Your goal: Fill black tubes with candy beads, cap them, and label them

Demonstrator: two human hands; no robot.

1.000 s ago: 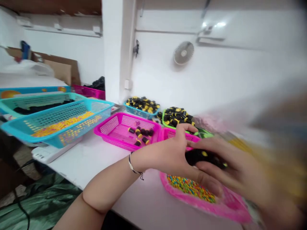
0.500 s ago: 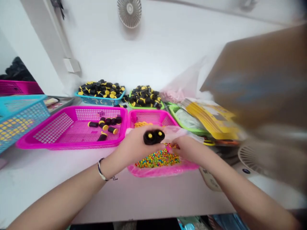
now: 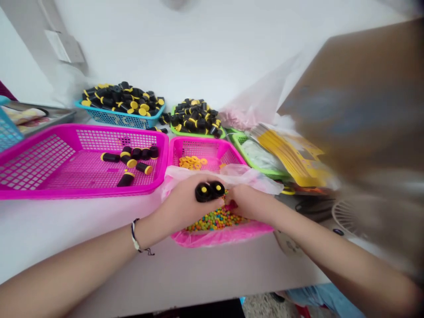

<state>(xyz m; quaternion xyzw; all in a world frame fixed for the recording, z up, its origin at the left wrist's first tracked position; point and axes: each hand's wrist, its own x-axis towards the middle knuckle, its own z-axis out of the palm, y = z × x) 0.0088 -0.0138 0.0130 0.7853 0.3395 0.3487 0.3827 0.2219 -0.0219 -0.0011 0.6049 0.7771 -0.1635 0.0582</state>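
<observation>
My left hand (image 3: pixel 185 201) is closed around two small black cylinders (image 3: pixel 209 191) with yellow dots on their ends, held over a pink plastic bag (image 3: pixel 218 234) of small multicoloured beads (image 3: pixel 213 219). My right hand (image 3: pixel 250 204) rests beside them with its fingers curled down into the beads; what they pinch is hidden. Behind the hands stands a small pink basket (image 3: pixel 228 152) with yellow rings (image 3: pixel 192 162) in it. To the left, a large pink basket (image 3: pixel 39 170) holds several black-and-yellow cylinders (image 3: pixel 132 159).
At the back stand a blue basket (image 3: pixel 119 117) and a green basket (image 3: pixel 195 131), both heaped with black-and-yellow cylinders. A green tray (image 3: pixel 245 150) with yellow packets (image 3: pixel 288 152) lies right. A blurred brown box (image 3: pixel 361 97) looms at the right, with a small white fan (image 3: pixel 347 214) below it.
The view has tilted down and shifted right, so the baskets sit higher and further left. Both hands stay over the bead bag; the left still holds the two cylinders.
</observation>
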